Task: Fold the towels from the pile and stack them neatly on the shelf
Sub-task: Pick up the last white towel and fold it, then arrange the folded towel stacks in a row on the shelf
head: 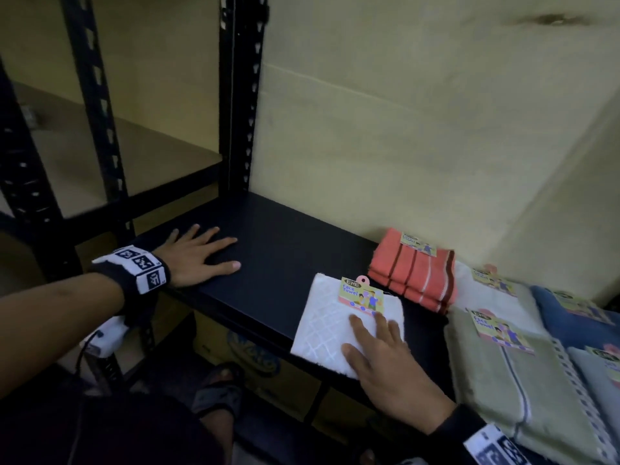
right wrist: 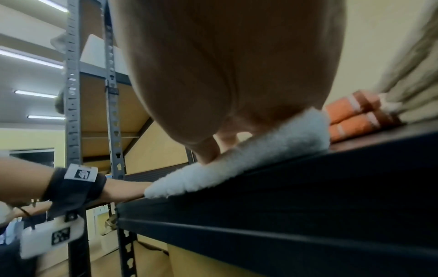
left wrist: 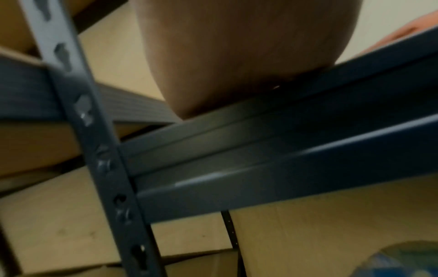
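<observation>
Right hand (head: 379, 357) presses flat on the folded white towel (head: 332, 327) on the shelf (head: 275, 263); left hand (head: 198, 256) rests flat at nine o'clock. Placing seems done; next, fetch another from the pile (head: 523, 374) at three o'clock.

A pale yellow wall (head: 402, 112) rises behind the scene, marked by a dark smudge (head: 550, 19) near its top. Against the wall stands a black metal rack (head: 240, 95) whose uprights are punched with keyhole slots. Left of the uprights, the rack holds tan wooden boards (head: 110, 156). Below the rack sit cardboard boxes (head: 255, 360), one with a blue print. In the right wrist view, long ceiling strip lights (right wrist: 31, 56) glow far left of the rack, above a dark opening (right wrist: 32, 156).
</observation>
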